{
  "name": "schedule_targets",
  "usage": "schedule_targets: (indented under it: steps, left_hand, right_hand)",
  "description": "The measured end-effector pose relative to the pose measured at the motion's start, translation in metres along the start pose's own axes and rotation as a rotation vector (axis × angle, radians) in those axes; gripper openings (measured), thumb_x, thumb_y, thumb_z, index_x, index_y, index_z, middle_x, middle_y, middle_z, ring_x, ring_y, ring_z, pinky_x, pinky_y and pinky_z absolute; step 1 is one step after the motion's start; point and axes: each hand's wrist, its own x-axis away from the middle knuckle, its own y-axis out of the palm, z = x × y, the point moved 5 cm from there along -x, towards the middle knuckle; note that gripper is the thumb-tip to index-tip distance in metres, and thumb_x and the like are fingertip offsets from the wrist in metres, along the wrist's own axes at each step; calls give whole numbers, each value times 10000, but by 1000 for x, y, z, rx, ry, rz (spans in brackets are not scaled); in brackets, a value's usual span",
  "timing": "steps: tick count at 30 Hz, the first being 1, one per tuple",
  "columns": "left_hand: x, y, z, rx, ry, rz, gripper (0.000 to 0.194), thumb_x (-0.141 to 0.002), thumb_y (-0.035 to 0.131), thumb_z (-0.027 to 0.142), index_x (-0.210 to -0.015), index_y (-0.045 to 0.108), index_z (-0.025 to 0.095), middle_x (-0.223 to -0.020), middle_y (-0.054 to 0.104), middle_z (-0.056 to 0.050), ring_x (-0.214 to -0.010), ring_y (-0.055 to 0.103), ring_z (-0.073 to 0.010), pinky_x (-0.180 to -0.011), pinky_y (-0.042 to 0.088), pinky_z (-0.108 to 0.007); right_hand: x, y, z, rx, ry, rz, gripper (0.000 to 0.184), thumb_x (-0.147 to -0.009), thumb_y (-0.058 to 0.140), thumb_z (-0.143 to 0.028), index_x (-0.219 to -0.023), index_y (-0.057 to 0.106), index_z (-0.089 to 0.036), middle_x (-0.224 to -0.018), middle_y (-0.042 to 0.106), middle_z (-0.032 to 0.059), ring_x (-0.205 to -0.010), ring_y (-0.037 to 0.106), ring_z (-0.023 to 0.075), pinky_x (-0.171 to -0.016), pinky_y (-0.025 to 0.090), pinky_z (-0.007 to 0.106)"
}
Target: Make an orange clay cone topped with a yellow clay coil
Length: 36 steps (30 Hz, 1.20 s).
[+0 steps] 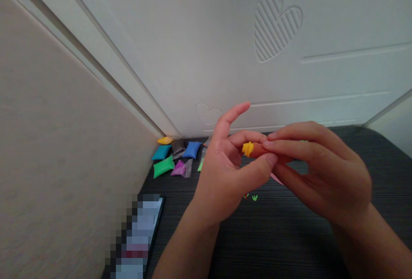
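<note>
My left hand [225, 171] and my right hand [325, 169] meet above the dark table, both closed on a small orange clay piece [258, 150]. A crinkled yellow clay lump [247, 149] sits at its left end, near my left palm. The left thumb and a bent finger pinch the piece while another left finger points up, free. From the right, my right fingertips and thumb press on it, hiding much of its shape. Below the hands, a tiny green clay piece [255, 198] lies on the table. Part of something pink [277, 179] shows behind the right fingers.
Packets of coloured clay lie at the back left, among them a blue packet [192, 150], a green packet [163, 166] and a purple packet [180, 168]. A device with a blurred screen [138, 236] is at the front left. A white panel [180, 56] with embossed hearts rises behind the table [273, 244].
</note>
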Motion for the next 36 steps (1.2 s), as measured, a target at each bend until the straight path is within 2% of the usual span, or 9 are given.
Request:
schedule_targets:
  steps: [21, 26, 36]
  left_hand:
    - [0, 1, -2, 5, -10, -16, 672, -721, 704, 119, -1291, 421, 335, -868, 649, 23, -724, 617, -100, -662, 507, -216]
    - [0, 1, -2, -36, -28, -14, 672, -719, 707, 137, -1292, 418, 337, -853, 648, 26, -762, 615, -113, -744, 505, -251]
    - [1, 2, -2, -50, -32, -18, 663, -724, 710, 148, -1286, 419, 347, -845, 636, 29, -779, 610, -117, -781, 493, -272]
  right_hand:
    - [0, 1, 1, 43, 12, -5, 338, -766, 655, -112, -1066, 614, -260, -995, 659, 33, -888, 629, 167, -780, 539, 325]
    - [0, 2, 0, 44, 10, -17, 320, -777, 649, -127, -1066, 611, -259, -996, 660, 33, -893, 624, 164, -788, 535, 324]
    - [-1, 3, -1, 25, -13, -30, 302, -773, 651, -96, -1043, 615, -226, -1001, 654, 49, -907, 612, 157, -801, 520, 306]
